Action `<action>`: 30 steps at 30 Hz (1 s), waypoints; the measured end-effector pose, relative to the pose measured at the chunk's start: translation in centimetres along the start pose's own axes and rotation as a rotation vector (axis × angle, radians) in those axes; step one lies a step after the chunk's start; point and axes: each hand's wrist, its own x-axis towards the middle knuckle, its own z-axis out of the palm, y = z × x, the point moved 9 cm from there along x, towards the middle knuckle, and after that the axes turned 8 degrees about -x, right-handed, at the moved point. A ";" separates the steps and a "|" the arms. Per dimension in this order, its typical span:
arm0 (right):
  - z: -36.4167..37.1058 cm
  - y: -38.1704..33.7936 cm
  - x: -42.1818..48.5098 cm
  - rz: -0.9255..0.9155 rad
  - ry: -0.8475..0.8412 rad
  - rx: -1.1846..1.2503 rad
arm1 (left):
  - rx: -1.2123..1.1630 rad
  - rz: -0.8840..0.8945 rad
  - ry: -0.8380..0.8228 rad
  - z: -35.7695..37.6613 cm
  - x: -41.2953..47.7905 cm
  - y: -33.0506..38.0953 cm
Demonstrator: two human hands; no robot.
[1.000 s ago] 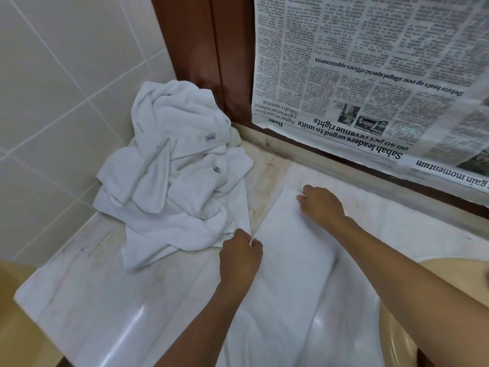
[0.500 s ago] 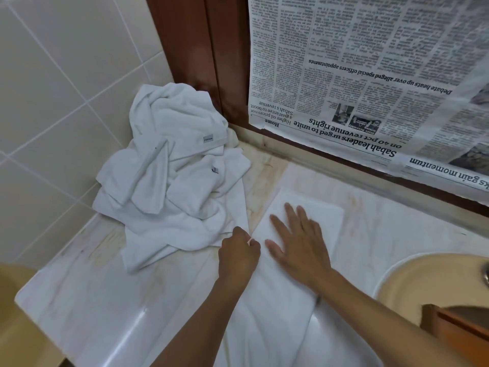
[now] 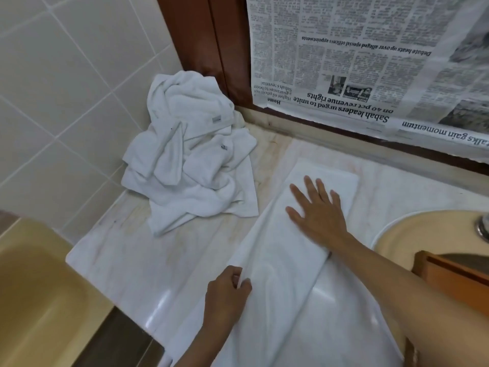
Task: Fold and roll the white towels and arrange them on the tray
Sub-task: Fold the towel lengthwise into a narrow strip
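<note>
A white towel lies folded into a long strip on the marble counter, running from the back wall toward me and hanging over the front edge. My right hand lies flat on its far half, fingers spread and straight. My left hand pinches the strip's left edge near the counter's front. A heap of several crumpled white towels sits in the back left corner. A wooden tray's corner shows at the right, over the basin.
A beige basin is set into the counter at right, with a metal tap part at the frame edge. Newspaper covers the wall behind. A beige bathtub lies low on the left, past the counter's end. Tiled wall stands at left.
My right hand left the towel's far corner and came to lie flat on the strip. My left hand slid toward me along the left edge, still pinching it. The view shifted.
</note>
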 end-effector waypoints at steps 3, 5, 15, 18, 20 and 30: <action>-0.4 -0.1 -1.0 0.085 -0.054 0.018 | 0.012 -0.061 -0.066 0.5 -2.8 -2.3; -0.6 -1.8 -2.6 0.092 -0.074 0.064 | 0.008 -0.107 -0.086 0.9 -4.3 -3.3; 0.8 -3.6 -6.8 -0.025 -0.050 0.014 | -0.348 -0.283 -0.406 7.2 -9.4 -3.5; 0.8 -3.5 -6.7 -0.030 -0.050 0.039 | -0.541 -0.383 -0.441 6.5 -9.4 -4.6; 0.9 -3.5 -6.8 -0.028 -0.044 0.037 | -0.585 -0.405 -0.417 4.4 -8.7 -6.3; 1.2 -3.6 -6.8 0.003 -0.037 -0.056 | -0.079 -0.340 -0.418 -4.0 -6.7 -12.2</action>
